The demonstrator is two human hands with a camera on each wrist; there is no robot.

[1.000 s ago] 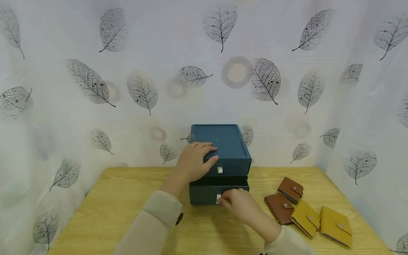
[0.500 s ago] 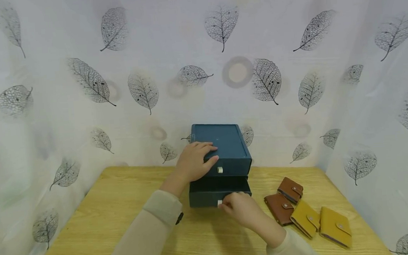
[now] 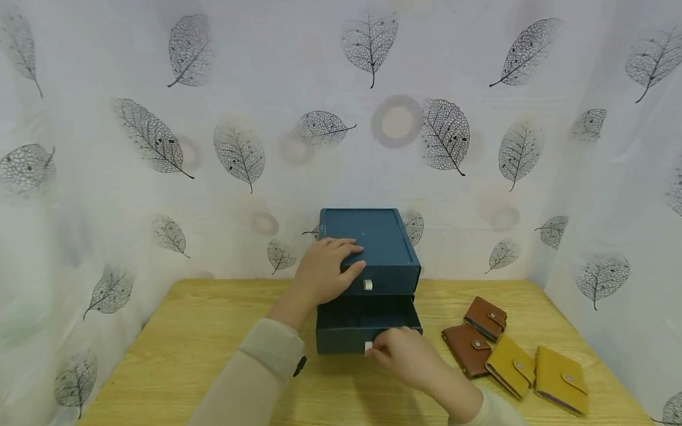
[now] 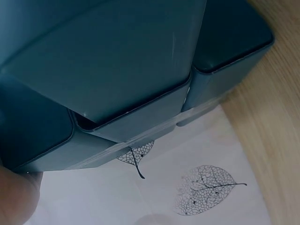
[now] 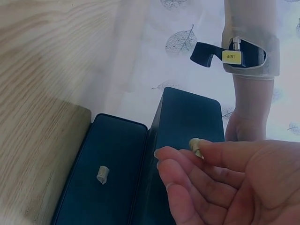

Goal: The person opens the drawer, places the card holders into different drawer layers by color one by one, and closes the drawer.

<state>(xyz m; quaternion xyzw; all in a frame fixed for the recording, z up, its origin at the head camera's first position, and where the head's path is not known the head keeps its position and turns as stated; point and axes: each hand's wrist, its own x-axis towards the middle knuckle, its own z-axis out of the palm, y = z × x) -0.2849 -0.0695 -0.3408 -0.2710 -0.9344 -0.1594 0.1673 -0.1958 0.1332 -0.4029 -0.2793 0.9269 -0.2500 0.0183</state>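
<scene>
A dark blue two-drawer box (image 3: 368,237) stands at the back of the table. Its upper drawer is closed, with a pale tab (image 3: 367,284) on the front. The lower drawer (image 3: 340,341) is partly pulled out, its dark inside showing. My left hand (image 3: 324,271) rests on the box's top left edge, fingers extended over the top; in the left wrist view only a bit of a finger (image 4: 18,197) shows beside the box. With thumb and fingers my right hand (image 3: 405,359) pinches the lower drawer's pale tab (image 5: 194,144), seen close up in the right wrist view.
Several small snap-closed wallets lie on the table right of the box: a brown wallet (image 3: 487,316), another brown wallet (image 3: 467,352), a yellow wallet (image 3: 510,365) and a larger yellow wallet (image 3: 561,379). A leaf-patterned curtain (image 3: 285,66) surrounds the wooden table (image 3: 209,351).
The lower drawer has slid further out toward me, with my right hand drawing back on its tab. My left hand has stayed on the box top.
</scene>
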